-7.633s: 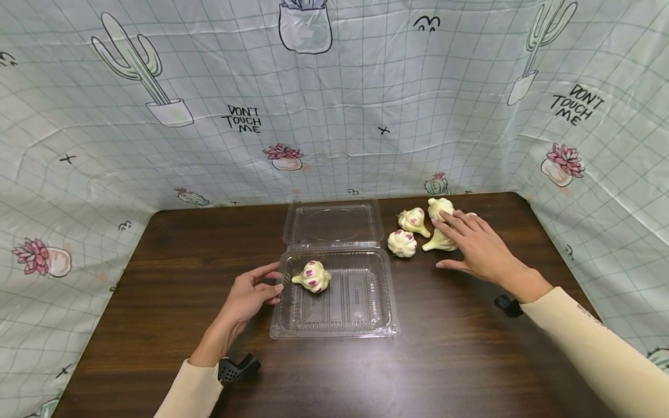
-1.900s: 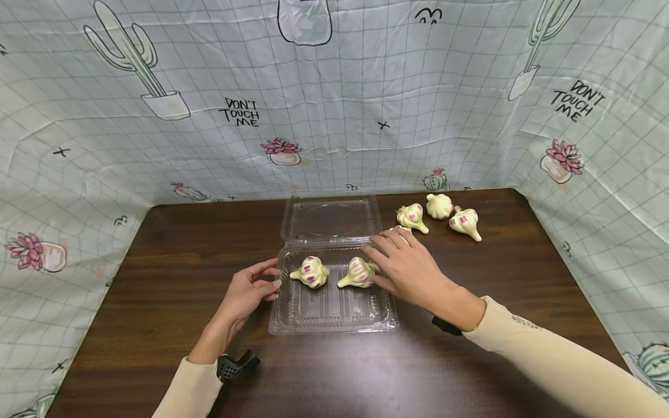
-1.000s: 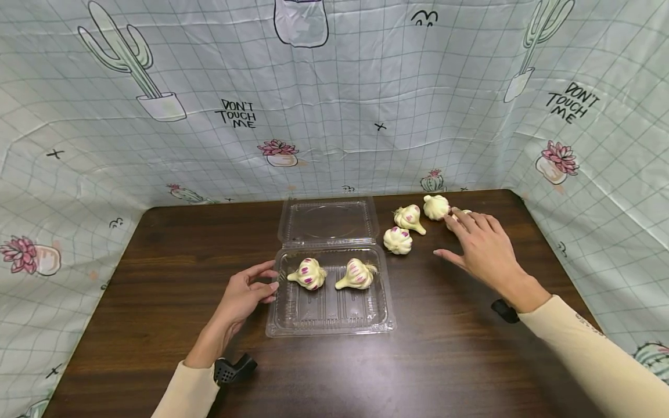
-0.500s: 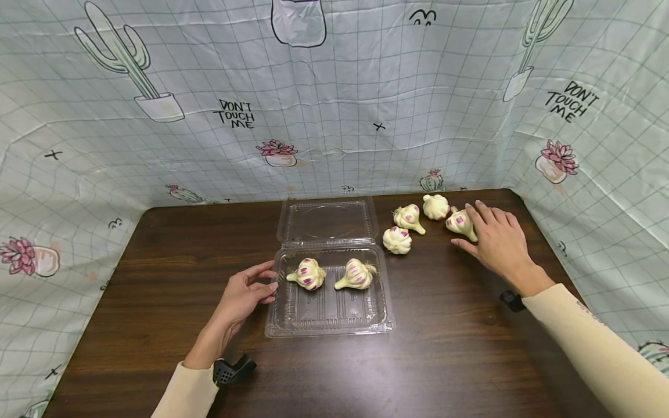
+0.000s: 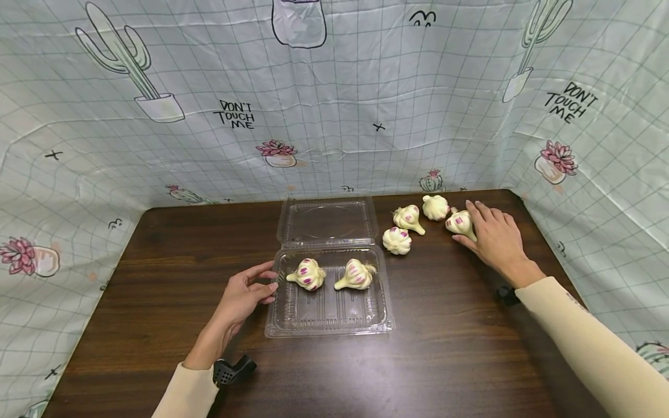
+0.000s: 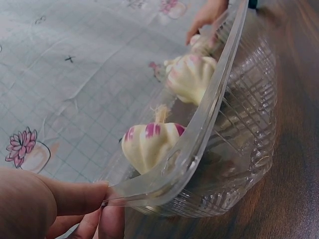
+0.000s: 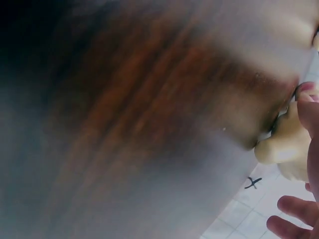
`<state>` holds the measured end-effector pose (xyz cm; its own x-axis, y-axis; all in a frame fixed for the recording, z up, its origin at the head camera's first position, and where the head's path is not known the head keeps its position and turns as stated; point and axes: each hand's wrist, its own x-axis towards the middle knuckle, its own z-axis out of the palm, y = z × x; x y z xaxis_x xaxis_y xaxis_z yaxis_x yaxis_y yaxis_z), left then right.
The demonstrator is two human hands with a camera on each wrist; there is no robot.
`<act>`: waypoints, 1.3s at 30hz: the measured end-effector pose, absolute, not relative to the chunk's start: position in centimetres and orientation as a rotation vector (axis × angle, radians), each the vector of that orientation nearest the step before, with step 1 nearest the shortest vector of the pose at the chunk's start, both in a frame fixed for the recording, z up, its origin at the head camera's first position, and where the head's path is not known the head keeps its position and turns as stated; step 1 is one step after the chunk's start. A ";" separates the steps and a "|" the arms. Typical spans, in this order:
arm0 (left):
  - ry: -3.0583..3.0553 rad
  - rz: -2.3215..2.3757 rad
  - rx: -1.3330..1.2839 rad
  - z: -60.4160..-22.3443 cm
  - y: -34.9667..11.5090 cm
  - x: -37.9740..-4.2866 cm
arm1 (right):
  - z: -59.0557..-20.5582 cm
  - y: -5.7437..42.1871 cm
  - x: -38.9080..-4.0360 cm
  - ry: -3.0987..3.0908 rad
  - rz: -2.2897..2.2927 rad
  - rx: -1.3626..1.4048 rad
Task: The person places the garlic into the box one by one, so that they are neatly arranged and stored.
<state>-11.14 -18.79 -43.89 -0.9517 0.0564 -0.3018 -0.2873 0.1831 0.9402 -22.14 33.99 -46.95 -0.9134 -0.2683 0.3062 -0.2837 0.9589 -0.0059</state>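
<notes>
- Pickup looks like your step in hand: your right hand (image 5: 495,237) straddles the far-right garlic bulb (image 5: 460,224) on the table (image 5: 444,360), thumb at its near side, fingers reaching behind.
- You cannot tell from these views whether that grasp has closed firmly; two fingers show free of the bulb.
- Your left hand (image 5: 241,297) pinches the left rim of the clear container (image 5: 329,333), thumb above and fingers below, apparently to steady it.
- Inside lie a left bulb (image 5: 308,274) and a right bulb (image 5: 356,274), apart, stems leftward; the lid (image 5: 328,223) is laid back behind.
- Three loose bulbs (image 5: 397,240) sit between container and right hand.
- Next seems to call for a sure hold, a lift past those neighbours, then a gentle lowering into the container's nearer part.
</notes>
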 end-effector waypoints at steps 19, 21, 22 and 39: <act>2.195 1.838 -0.221 -43.6 -18.6 -11.2 | -46.6 33.5 -22.1 -2.687 0.215 0.507; 2.196 1.838 -0.220 -43.6 -18.6 -11.3 | -46.7 33.5 -22.2 -2.677 0.242 0.513; 2.196 1.839 -0.219 -43.6 -18.6 -11.3 | -46.7 33.5 -22.2 -2.675 0.257 0.515; 2.192 1.845 -0.225 -43.7 -18.7 -11.2 | -46.4 33.2 -22.2 -2.715 0.317 0.481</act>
<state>-11.17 -18.66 -43.72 -0.9524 0.0526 -0.3002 -0.2868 0.1784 0.9412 -22.17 33.18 -46.40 -0.8755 -0.2871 0.3886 -0.3689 0.9167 -0.1537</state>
